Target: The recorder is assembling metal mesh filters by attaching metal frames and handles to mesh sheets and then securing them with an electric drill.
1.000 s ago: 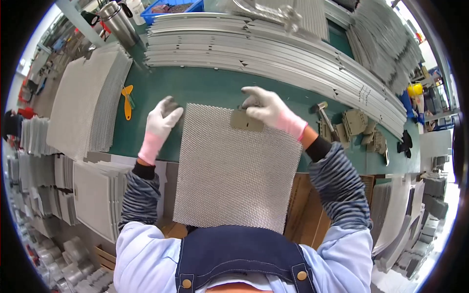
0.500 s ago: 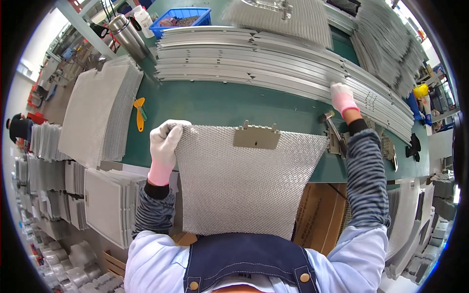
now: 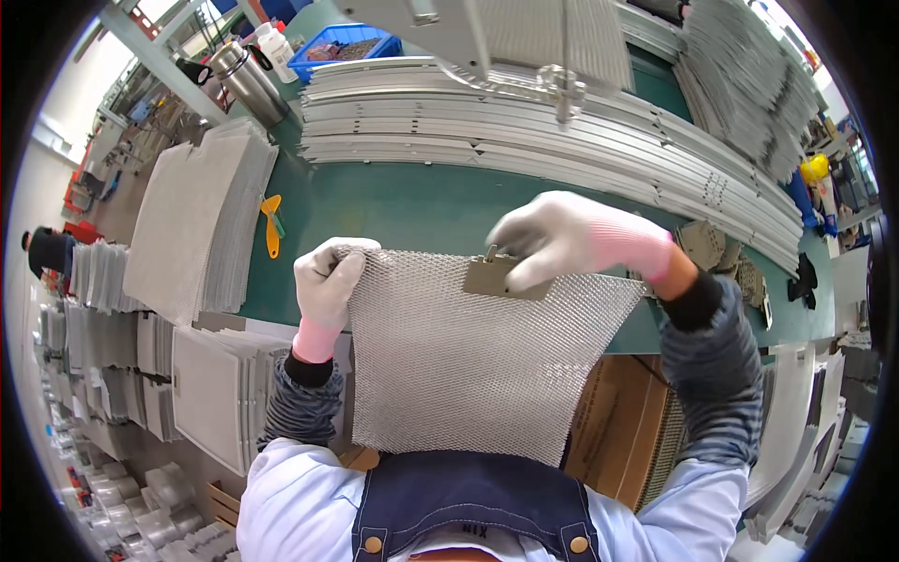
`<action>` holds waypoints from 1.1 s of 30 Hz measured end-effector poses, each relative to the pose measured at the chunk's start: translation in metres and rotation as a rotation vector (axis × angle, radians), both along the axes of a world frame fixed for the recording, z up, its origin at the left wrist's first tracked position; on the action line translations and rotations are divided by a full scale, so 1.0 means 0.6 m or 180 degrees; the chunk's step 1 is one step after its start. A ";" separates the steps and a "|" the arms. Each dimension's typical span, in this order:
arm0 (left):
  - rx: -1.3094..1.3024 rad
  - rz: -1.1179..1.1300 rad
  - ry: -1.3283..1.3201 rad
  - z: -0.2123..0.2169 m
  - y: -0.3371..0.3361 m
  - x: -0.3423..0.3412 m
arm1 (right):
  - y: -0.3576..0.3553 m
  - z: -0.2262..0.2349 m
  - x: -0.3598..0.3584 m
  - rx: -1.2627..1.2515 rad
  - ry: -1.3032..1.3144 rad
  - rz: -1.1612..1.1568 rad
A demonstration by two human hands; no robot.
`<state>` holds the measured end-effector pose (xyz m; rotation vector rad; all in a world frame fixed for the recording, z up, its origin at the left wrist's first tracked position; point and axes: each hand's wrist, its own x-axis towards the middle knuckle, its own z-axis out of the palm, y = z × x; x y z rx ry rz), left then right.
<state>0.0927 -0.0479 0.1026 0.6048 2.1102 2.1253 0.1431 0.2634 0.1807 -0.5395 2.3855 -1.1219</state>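
A silvery expanded-metal mesh sheet (image 3: 459, 365) spans from the bench edge down to my apron. My left hand (image 3: 328, 286), in a white glove with a pink cuff, is closed on its upper left corner. Midway along the top edge sits a grey-brown metal plate (image 3: 487, 277) with small upright tabs. My right hand (image 3: 576, 239), gloved the same way, has its thumb over the front of this plate and its fingers curled at the tabs. Part of the plate is hidden under that hand.
Long aluminium strips (image 3: 421, 112) lie across the green bench (image 3: 375, 201). Stacked mesh sheets (image 3: 192, 225) and an orange scraper (image 3: 272, 225) are at left. A blue basket (image 3: 346, 47) and steel flask (image 3: 248, 84) stand behind. A clear-ended fixture (image 3: 562, 89) hangs overhead.
My right hand has come from the aluminium strips back to the plate on the mesh. My left hand keeps its corner. The view has shifted slightly, and more of the overhead fixture shows.
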 end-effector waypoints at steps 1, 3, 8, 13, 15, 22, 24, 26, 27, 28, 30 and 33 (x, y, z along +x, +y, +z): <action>-0.0070 0.0007 -0.0046 0.002 0.006 0.001 | -0.024 0.001 -0.013 0.0393 -0.0323 0.0247; -0.0161 0.0050 -0.0095 0.001 0.006 0.004 | -0.054 -0.016 -0.028 0.0451 -0.0762 0.0252; -0.0236 0.0258 0.0130 0.002 0.000 0.009 | -0.075 -0.011 -0.029 0.0673 -0.0880 0.0234; -0.0292 0.0177 0.0048 -0.004 -0.005 0.002 | -0.073 -0.021 -0.037 0.0407 -0.0827 0.0209; -0.0189 0.0181 -0.0020 -0.011 -0.004 -0.003 | -0.075 -0.015 -0.049 0.0493 -0.0921 0.0297; 0.0000 0.0084 -0.0168 -0.009 -0.014 -0.011 | -0.089 -0.019 -0.066 0.0645 -0.1164 0.0409; 0.0158 0.0047 -0.0301 -0.006 -0.008 -0.004 | -0.094 -0.030 -0.059 0.0506 -0.1468 0.0365; 0.0277 -0.0210 -0.0507 -0.008 -0.010 -0.004 | -0.099 -0.029 -0.054 0.0734 -0.1310 0.0528; 0.0280 -0.0211 -0.0510 -0.013 -0.008 -0.005 | -0.097 -0.034 -0.054 0.0736 -0.1313 0.0527; 0.0295 -0.0264 -0.0565 -0.020 -0.006 -0.008 | -0.093 -0.042 -0.054 0.0922 -0.1135 0.0618; 0.0275 -0.0343 -0.0615 -0.040 -0.009 -0.024 | -0.092 -0.046 -0.056 0.1073 -0.0949 0.0684; 0.0092 -0.0966 -0.0780 -0.058 -0.010 -0.076 | -0.083 -0.081 -0.070 0.1165 -0.1096 0.0430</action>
